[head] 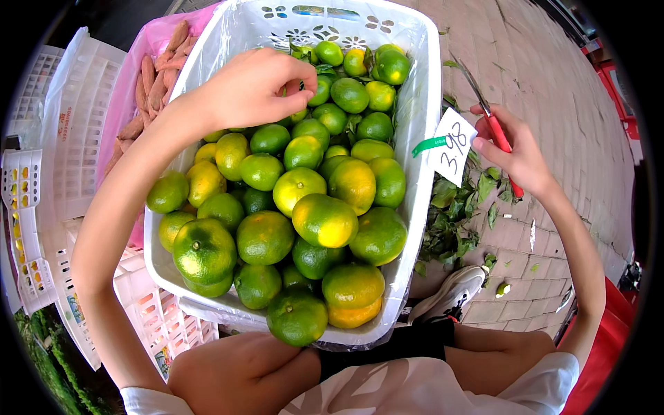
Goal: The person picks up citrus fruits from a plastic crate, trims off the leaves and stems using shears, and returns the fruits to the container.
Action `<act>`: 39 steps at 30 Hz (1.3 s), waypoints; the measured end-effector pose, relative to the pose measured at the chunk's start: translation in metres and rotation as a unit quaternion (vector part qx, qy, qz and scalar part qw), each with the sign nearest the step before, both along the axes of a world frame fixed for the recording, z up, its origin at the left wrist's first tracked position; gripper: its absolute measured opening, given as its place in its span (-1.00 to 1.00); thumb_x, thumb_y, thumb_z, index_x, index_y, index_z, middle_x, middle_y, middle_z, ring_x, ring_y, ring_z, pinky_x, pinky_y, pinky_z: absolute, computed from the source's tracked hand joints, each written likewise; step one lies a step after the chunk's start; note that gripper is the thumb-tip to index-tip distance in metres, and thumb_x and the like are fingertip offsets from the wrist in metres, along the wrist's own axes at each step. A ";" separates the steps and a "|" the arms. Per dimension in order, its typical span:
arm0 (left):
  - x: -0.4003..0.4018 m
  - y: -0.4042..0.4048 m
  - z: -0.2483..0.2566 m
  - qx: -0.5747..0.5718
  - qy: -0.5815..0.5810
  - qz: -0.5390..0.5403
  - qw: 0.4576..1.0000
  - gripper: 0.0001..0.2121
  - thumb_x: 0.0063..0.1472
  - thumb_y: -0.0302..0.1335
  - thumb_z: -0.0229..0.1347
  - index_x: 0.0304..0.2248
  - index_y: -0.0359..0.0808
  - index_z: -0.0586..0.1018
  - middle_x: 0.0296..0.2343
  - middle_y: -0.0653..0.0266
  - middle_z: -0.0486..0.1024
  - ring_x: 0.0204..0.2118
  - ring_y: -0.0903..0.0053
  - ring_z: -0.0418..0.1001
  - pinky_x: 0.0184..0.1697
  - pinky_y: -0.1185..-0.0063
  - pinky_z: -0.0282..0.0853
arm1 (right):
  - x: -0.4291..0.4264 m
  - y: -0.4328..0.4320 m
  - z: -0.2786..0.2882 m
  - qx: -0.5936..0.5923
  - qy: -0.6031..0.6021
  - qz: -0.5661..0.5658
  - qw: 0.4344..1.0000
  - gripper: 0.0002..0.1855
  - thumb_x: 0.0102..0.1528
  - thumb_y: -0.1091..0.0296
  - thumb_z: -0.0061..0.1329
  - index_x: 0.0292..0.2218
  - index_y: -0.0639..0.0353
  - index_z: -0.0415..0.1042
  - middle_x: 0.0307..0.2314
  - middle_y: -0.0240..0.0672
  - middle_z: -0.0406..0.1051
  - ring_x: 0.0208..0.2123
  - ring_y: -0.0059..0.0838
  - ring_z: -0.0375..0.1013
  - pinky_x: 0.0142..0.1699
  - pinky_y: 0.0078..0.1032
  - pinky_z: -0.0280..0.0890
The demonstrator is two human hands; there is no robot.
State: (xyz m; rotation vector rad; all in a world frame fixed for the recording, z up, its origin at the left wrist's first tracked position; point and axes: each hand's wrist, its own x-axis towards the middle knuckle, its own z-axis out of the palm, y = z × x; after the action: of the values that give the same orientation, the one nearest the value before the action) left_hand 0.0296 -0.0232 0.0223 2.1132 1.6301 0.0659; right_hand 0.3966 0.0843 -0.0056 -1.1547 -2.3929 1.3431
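Note:
A white plastic crate (419, 155) lined with clear film holds many green and yellow citrus fruits (324, 220). Above the fruit at its far left part hovers my left hand (264, 88), its fingers curled and the fingertips close to the thumb. Whether anything small sits between them is hidden. To the right of the crate, my right hand (511, 142) grips a pair of scissors (498, 128) by the red handles. Their metal blades point away from me, up and to the left. A white price card (452, 148) with handwriting hangs by a green strip on the crate's right rim.
Cut leaves (456, 212) lie on the brick paving (539, 228), near my shoe (451, 293). Left of the crate, sweet potatoes (155, 85) fill a pink-lined container. White plastic baskets (85, 129) stand farther left. Something red (596, 337) is at lower right.

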 end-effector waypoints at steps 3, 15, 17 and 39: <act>0.008 0.022 -0.029 0.025 0.081 -0.093 0.992 -0.76 0.11 -0.40 0.09 -0.24 -0.33 0.53 -0.44 0.14 0.51 -0.31 0.23 0.49 -0.24 0.34 0.36 | 0.003 -0.005 -0.002 -0.001 -0.016 -0.007 1.000 -0.51 0.06 0.39 0.11 -0.01 0.37 0.30 -0.36 -0.31 0.44 -0.32 -0.57 0.40 -0.16 -0.54 0.34; 0.012 0.066 -0.095 0.025 -0.030 -0.098 0.994 -0.45 0.01 -0.26 0.25 -0.06 -0.36 0.38 -0.26 0.03 0.48 -0.20 0.17 0.46 -0.11 0.38 0.37 | 0.021 -0.025 -0.001 0.024 -0.038 0.003 0.999 -0.45 0.02 0.44 0.13 0.02 0.35 0.26 -0.33 -0.22 0.45 -0.21 -0.48 0.48 -0.05 -0.48 0.35; 0.016 0.067 -0.082 -0.039 -0.106 -0.031 0.993 -0.49 0.01 -0.33 0.25 -0.06 -0.37 0.40 -0.24 0.12 0.48 -0.16 0.35 0.46 -0.06 0.49 0.36 | 0.026 -0.023 0.002 0.018 -0.047 -0.002 0.999 -0.44 0.02 0.45 0.14 0.02 0.36 0.26 -0.33 -0.22 0.45 -0.20 -0.47 0.48 -0.04 -0.48 0.35; 0.008 0.018 -0.014 -0.041 0.105 -0.083 0.990 -0.55 -0.11 -0.34 0.23 -0.20 -0.28 0.39 -0.31 0.05 0.40 -0.22 0.09 0.42 -0.17 0.28 0.35 | -0.003 -0.017 0.010 0.061 -0.008 0.069 0.996 -0.51 -0.02 0.39 0.14 -0.07 0.34 0.32 -0.42 -0.17 0.43 -0.33 -0.36 0.46 -0.08 -0.45 0.35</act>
State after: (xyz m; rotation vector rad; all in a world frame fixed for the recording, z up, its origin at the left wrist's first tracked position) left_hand 0.0380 -0.0054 0.0083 2.2455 1.5345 -0.2805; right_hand 0.3932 0.0675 0.0046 -0.9888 -2.5666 1.2082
